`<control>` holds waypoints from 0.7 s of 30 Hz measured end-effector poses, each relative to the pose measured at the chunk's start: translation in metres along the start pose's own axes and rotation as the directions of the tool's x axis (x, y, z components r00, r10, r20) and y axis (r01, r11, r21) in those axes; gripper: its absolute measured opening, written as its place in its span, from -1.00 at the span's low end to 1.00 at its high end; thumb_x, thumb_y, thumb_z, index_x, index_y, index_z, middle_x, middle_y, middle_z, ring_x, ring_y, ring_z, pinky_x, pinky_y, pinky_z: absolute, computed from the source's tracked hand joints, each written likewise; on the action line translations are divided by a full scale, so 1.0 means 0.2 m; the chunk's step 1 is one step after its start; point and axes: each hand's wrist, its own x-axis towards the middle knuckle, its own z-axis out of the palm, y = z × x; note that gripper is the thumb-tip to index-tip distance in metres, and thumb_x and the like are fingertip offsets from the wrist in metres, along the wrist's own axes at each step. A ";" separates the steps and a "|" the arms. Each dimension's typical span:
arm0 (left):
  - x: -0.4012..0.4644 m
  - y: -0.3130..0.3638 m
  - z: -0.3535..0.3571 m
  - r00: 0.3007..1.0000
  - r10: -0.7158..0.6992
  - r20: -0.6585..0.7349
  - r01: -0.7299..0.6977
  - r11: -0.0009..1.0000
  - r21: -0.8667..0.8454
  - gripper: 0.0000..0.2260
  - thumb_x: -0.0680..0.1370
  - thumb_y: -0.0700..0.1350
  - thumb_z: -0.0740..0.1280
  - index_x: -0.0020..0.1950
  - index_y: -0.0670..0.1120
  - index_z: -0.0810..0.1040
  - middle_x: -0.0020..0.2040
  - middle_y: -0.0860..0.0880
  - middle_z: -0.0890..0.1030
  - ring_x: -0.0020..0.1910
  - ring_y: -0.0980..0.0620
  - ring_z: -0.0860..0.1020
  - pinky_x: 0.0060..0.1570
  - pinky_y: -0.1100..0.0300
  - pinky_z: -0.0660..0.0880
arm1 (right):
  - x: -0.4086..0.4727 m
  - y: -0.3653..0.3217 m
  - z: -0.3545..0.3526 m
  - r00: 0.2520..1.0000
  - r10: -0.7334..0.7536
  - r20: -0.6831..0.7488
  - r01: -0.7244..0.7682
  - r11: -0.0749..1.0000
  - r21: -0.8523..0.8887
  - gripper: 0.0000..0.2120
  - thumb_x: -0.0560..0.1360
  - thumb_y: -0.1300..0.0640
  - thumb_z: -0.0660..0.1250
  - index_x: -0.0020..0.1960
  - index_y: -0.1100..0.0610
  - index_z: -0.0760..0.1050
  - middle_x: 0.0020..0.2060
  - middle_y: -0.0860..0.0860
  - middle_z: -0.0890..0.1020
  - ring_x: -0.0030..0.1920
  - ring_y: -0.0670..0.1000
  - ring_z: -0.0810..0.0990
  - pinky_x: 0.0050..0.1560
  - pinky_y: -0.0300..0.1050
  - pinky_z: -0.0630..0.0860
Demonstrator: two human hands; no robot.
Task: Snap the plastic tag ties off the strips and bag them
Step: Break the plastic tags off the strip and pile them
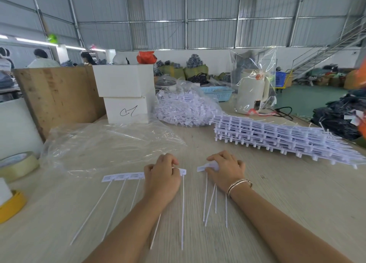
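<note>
A white strip of tag ties lies on the wooden table, its thin tails pointing toward me. My left hand grips the strip's right end with curled fingers. My right hand holds several snapped-off ties, their tails hanging below the hand. A small gap separates the two pieces. A tall stack of whole strips sits at the right. A clear bag lies crumpled just beyond my hands. A bagged heap of loose ties sits farther back.
Two white boxes stand stacked at the back, beside a wooden board. Tape rolls lie at the left edge. A bagged white kettle and a blue basket stand at the back right. People work far left.
</note>
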 end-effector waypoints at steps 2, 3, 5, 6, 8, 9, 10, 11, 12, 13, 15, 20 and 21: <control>0.01 -0.01 0.00 1.000 0.020 0.003 -0.020 0.999 0.025 -0.82 0.52 -0.24 0.15 -0.01 0.04 0.36 0.01 0.09 0.39 -0.16 0.15 0.38 0.01 0.25 0.12 | -0.01 -0.01 -0.01 0.996 -0.061 -0.065 0.061 0.998 -0.006 -0.70 0.48 -0.11 0.26 0.21 -0.16 0.45 0.17 -0.13 0.43 0.24 -0.05 0.38 0.21 -0.08 0.08; 0.01 -0.01 0.00 1.000 0.023 0.008 -0.023 1.000 0.022 -0.83 0.53 -0.24 0.17 0.02 0.03 0.38 0.05 0.08 0.38 -0.12 0.10 0.41 0.02 0.25 0.13 | -0.03 -0.02 -0.01 0.986 -0.120 -0.118 0.121 0.993 -0.004 -0.70 0.49 -0.12 0.23 0.21 -0.16 0.45 0.16 -0.14 0.44 0.22 -0.07 0.39 0.17 -0.12 0.05; 0.00 0.00 0.01 0.998 0.048 0.043 -0.047 0.999 -0.027 -0.83 0.55 -0.24 0.18 0.08 -0.01 0.41 0.10 0.06 0.36 -0.02 0.01 0.45 0.05 0.24 0.18 | -0.06 -0.07 -0.03 0.958 -0.247 -0.148 0.254 0.967 0.028 -0.63 0.48 -0.20 0.09 0.20 -0.15 0.46 0.13 -0.16 0.46 0.17 -0.13 0.41 0.06 -0.19 0.01; 0.00 0.02 0.02 0.995 0.080 0.064 -0.075 0.994 -0.082 -0.83 0.56 -0.25 0.20 0.10 -0.05 0.42 0.10 0.05 0.35 0.00 0.00 0.45 0.06 0.21 0.25 | -0.08 -0.10 -0.03 0.945 -0.301 -0.130 0.309 0.950 0.051 -0.56 0.47 -0.23 0.01 0.23 -0.15 0.45 0.13 -0.18 0.46 0.16 -0.16 0.41 0.05 -0.20 0.00; -0.02 0.06 0.02 0.982 0.170 0.082 -0.151 0.967 -0.204 -0.86 0.56 -0.27 0.23 0.10 -0.11 0.44 0.08 0.03 0.35 -0.04 0.08 0.46 0.07 0.17 0.38 | -0.11 -0.14 -0.02 0.935 -0.349 -0.067 0.354 0.929 0.108 -0.56 0.52 -0.20 0.00 0.32 -0.14 0.38 0.15 -0.21 0.45 0.15 -0.21 0.41 0.09 -0.19 0.00; -0.03 0.08 0.02 0.975 0.208 0.076 -0.184 0.952 -0.245 -0.87 0.56 -0.28 0.24 0.08 -0.12 0.44 0.07 0.02 0.35 -0.07 0.16 0.44 0.05 0.22 0.40 | -0.12 -0.15 -0.01 0.937 -0.346 -0.044 0.349 0.926 0.145 -0.62 0.56 -0.15 0.03 0.33 -0.13 0.37 0.14 -0.22 0.45 0.13 -0.23 0.42 0.11 -0.18 0.01; -0.03 0.09 0.01 0.970 0.233 0.068 -0.207 0.940 -0.273 -0.87 0.56 -0.29 0.24 0.07 -0.13 0.43 0.06 0.01 0.35 -0.08 0.25 0.41 0.02 0.29 0.40 | -0.12 -0.15 -0.01 0.945 -0.325 -0.027 0.325 0.928 0.184 -0.69 0.59 -0.10 0.06 0.28 -0.12 0.40 0.09 -0.23 0.48 0.11 -0.24 0.43 0.12 -0.16 0.02; -0.03 0.10 0.01 0.967 0.247 0.061 -0.220 0.931 -0.291 -0.87 0.55 -0.30 0.25 0.07 -0.13 0.42 0.05 0.00 0.35 -0.07 0.27 0.40 0.00 0.36 0.38 | -0.12 -0.15 -0.01 0.957 -0.291 -0.005 0.285 0.933 0.220 -0.77 0.60 -0.06 0.09 0.16 -0.11 0.47 0.01 -0.23 0.50 0.08 -0.23 0.44 0.12 -0.12 0.04; -0.03 0.10 0.01 0.965 0.257 0.053 -0.230 0.925 -0.302 -0.86 0.55 -0.31 0.25 0.07 -0.15 0.42 0.05 0.00 0.35 -0.07 0.25 0.40 0.00 0.37 0.37 | -0.11 -0.15 -0.02 0.966 -0.258 0.024 0.244 0.937 0.252 -0.81 0.60 -0.03 0.11 0.02 -0.11 0.50 -0.08 -0.22 0.51 0.03 -0.21 0.45 0.10 -0.10 0.07; -0.03 0.09 0.00 0.964 0.263 0.047 -0.237 0.923 -0.304 -0.86 0.54 -0.32 0.25 0.07 -0.15 0.42 0.05 -0.01 0.35 -0.07 0.22 0.40 0.02 0.33 0.38 | -0.10 -0.15 -0.03 0.970 -0.237 0.047 0.214 0.935 0.282 -0.82 0.59 -0.02 0.14 -0.10 -0.10 0.49 -0.15 -0.21 0.50 -0.01 -0.19 0.46 0.10 -0.09 0.09; -0.03 0.08 -0.01 0.960 0.273 0.063 -0.247 0.931 -0.270 -0.85 0.54 -0.28 0.26 0.10 -0.14 0.43 0.08 0.01 0.34 -0.05 0.09 0.43 0.06 0.22 0.39 | -0.10 -0.14 -0.04 0.968 -0.239 0.077 0.197 0.913 0.357 -0.81 0.57 0.00 0.20 -0.19 -0.06 0.49 -0.20 -0.17 0.52 -0.06 -0.15 0.48 0.15 -0.05 0.15; 0.00 0.02 -0.04 0.966 0.235 0.103 -0.243 0.967 0.071 -0.83 0.62 -0.01 0.12 0.05 0.06 0.50 -0.16 0.12 0.55 -0.08 0.12 0.48 0.24 0.17 0.20 | -0.10 -0.12 -0.05 0.977 -0.212 0.038 0.151 0.801 0.580 -0.79 0.57 0.15 0.23 -0.24 0.02 0.48 -0.29 -0.08 0.49 -0.16 -0.04 0.48 0.24 0.19 0.30; 0.01 0.01 -0.05 0.969 0.222 0.110 -0.236 0.962 0.135 -0.80 0.62 0.00 0.09 -0.05 0.06 0.50 -0.24 0.10 0.53 -0.13 0.09 0.48 0.22 0.13 0.22 | -0.10 -0.12 -0.05 0.981 -0.193 0.036 0.133 0.789 0.600 -0.75 0.57 0.17 0.22 -0.26 -0.02 0.45 -0.31 -0.10 0.47 -0.17 -0.04 0.46 0.23 0.19 0.28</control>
